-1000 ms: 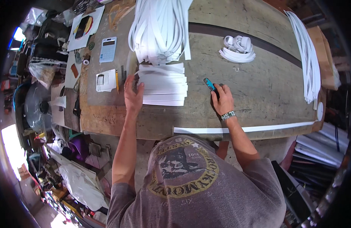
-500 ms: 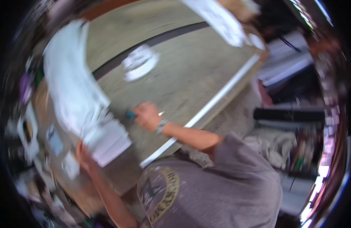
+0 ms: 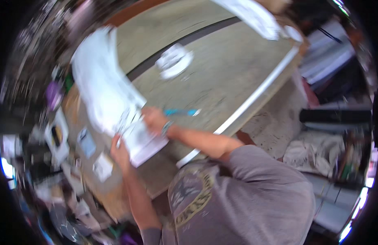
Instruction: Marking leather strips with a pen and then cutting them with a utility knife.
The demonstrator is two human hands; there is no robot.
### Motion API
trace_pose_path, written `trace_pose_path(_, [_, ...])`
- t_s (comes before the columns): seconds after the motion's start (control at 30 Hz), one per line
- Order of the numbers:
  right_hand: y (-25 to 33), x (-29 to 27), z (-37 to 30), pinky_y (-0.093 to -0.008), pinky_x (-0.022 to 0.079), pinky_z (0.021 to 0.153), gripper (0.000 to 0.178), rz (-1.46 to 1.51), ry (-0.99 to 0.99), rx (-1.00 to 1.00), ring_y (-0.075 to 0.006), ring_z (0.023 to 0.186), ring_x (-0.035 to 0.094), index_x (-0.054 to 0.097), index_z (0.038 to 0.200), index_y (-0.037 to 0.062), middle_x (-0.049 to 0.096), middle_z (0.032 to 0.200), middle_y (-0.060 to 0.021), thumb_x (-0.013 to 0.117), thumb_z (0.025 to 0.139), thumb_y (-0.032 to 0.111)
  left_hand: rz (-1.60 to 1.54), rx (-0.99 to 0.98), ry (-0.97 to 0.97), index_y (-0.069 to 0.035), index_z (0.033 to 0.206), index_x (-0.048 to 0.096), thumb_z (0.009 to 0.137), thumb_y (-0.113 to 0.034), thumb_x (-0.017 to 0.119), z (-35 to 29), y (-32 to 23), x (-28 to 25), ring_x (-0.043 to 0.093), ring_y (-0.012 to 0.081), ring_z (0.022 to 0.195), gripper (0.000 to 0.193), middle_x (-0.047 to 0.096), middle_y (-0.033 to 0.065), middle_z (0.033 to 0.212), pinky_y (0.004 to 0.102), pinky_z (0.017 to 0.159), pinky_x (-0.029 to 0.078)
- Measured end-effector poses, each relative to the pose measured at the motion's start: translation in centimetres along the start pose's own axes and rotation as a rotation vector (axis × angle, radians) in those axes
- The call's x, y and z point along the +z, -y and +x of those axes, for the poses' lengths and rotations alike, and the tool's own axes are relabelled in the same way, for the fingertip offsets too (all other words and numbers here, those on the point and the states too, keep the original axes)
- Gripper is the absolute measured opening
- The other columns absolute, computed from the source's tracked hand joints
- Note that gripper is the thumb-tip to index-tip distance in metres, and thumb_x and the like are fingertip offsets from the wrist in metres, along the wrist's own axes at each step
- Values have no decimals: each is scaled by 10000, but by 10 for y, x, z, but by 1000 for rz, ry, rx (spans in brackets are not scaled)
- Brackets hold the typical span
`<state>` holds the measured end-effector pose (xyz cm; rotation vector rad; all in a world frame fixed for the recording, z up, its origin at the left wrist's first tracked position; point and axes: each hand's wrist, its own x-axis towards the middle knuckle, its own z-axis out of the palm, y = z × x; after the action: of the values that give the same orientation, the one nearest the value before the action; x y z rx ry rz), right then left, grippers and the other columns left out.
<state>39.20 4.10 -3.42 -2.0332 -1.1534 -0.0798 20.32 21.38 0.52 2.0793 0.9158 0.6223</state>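
Left hand (image 3: 120,152) flat on the near left edge of the white sheet stack (image 3: 133,132) lying on the wooden workbench (image 3: 221,77); grasp not discernible through blur. Right hand (image 3: 154,120) resting on the stack's top, grip unclear. Blue-handled tool (image 3: 178,112) lying just right of that hand. White strip (image 3: 246,102) along the bench edge.

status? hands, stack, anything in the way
Left hand on near edge of white strip stack. Right hand on stack top. Blue tool lies on table beside right hand. Frame blurred; grips unclear.
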Motion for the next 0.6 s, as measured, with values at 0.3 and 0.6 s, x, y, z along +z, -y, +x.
trace_pose_path(0.3, [25,-40,-2,-522,527,1021,320,127,-30,86,-474,1115,643,670,1296,-12,689,1279,-252,574,996,44,-312,-59,-300,-18,1386,675,983,-36,712,-7,29,8,679,217,1254,405,715,117,1390,304,1005,527])
trace_pose_path(0.6, [16,-37,0,-447,399,1239,640,507,311,236,-429,1511,456,489,1570,13,530,1579,-279,493,937,-83,-396,-56,-66,71,1484,541,1067,-35,581,-7,22,6,614,271,1358,432,634,219,1468,343,1123,477])
